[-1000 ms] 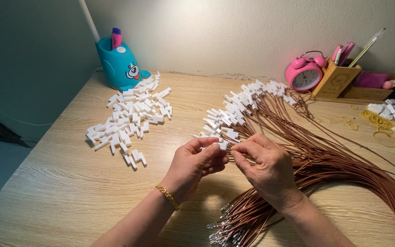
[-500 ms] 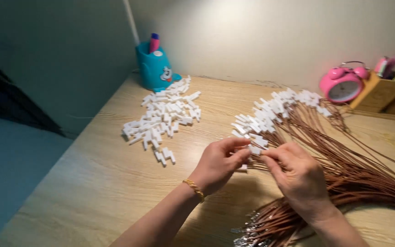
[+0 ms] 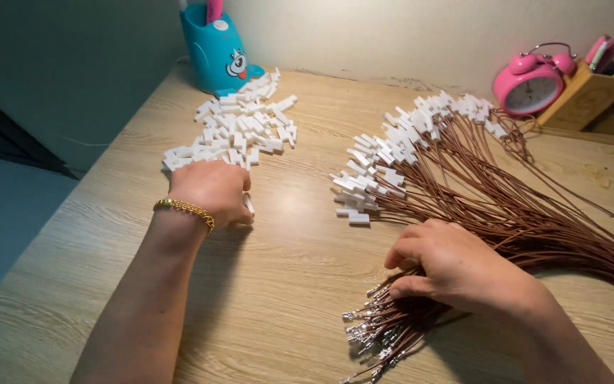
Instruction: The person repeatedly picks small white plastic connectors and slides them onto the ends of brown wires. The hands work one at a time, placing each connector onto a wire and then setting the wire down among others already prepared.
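**Hands working at small white housings and thin brown leads**

The left hand is resting knuckles-up on the wooden worktop at the near edge of the heap of small white plastic connector housings, fingers curled down over a piece or two; what it is pinching is hidden, so I cannot tell. These housings are looking light, rigid and smooth, best pinched across their short sides.

The right hand is lying loosely closed on the bundle of thin brown wires, fingertips pressing the strands near their bare metal crimp terminals. The wires are seeming limp and springy, easily tangled. Their long axis is sweeping from the worktop's near edge out rightward, then curving to the far edge, white-capped ends pointing toward the pile.
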